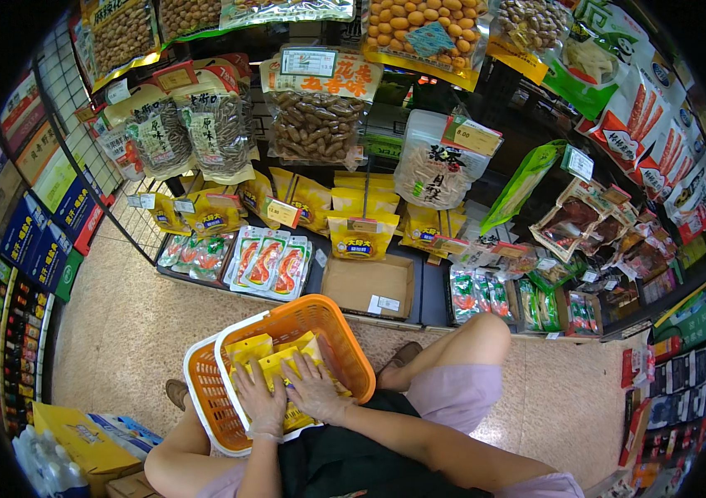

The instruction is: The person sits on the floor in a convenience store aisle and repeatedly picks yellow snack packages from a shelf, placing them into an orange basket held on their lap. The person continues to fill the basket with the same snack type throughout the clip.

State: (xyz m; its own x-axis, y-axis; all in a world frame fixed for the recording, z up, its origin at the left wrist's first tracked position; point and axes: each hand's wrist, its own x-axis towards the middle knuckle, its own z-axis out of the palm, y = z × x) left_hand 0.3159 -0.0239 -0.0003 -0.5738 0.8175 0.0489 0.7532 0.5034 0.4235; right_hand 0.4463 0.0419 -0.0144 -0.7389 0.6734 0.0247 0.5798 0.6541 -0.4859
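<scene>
An orange plastic shopping basket (pixel 359 367) with a white handle stands between my knees, holding several yellow snack bags (pixel 250 348). My left hand (pixel 259 398), in a clear thin glove, lies flat on these bags at the basket's left. Beside it my right hand (pixel 315 387), gloved the same way, rests on the bags with its fingers spread. Neither hand is closed round a bag. Similar yellow bags (pixel 362 236) hang on the rack in front, above a cardboard tray (pixel 368 280) with a small white label in it.
Trays of red-and-white snack packets (pixel 269 264) and green-and-white packets (pixel 480 292) line the low shelf. Peanut bags (pixel 322 124) hang above. A wire mesh rack (pixel 135 227) borders the left side; a yellow carton (pixel 79 442) and wrapped bottles (pixel 48 464) stand at the lower left.
</scene>
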